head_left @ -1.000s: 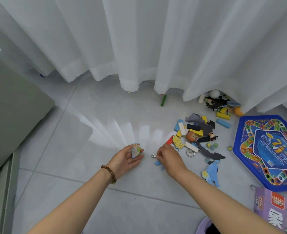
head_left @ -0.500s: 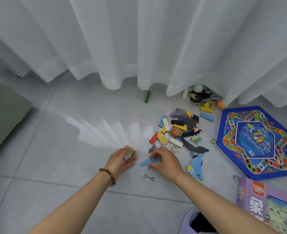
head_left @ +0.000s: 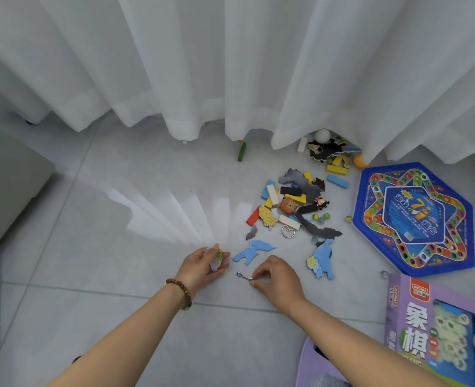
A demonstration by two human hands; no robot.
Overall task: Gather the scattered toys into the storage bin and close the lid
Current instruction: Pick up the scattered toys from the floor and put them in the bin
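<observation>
My left hand (head_left: 200, 265) holds a small coloured puzzle piece (head_left: 216, 259) low over the tiled floor. Just to its right, my right hand (head_left: 279, 277) pinches one end of a small metal link (head_left: 244, 275) that lies on the floor. A blue puzzle piece (head_left: 251, 251) lies flat between and just beyond the hands. Another blue and yellow piece (head_left: 321, 258) lies to the right. A pile of coloured blocks, marbles and figures (head_left: 289, 205) sits further back. No storage bin is recognisable in view.
White curtains (head_left: 230, 65) hang along the back, with toys (head_left: 328, 152) partly under the hem and a green block (head_left: 241, 151) nearby. A blue hexagonal game board (head_left: 415, 219) and a purple game box (head_left: 437, 331) lie at the right. Grey furniture (head_left: 4, 191) stands left.
My right hand let go of the blue puzzle piece, which now lies on the floor, and moved back to pinch the metal link. My left hand has kept its piece.
</observation>
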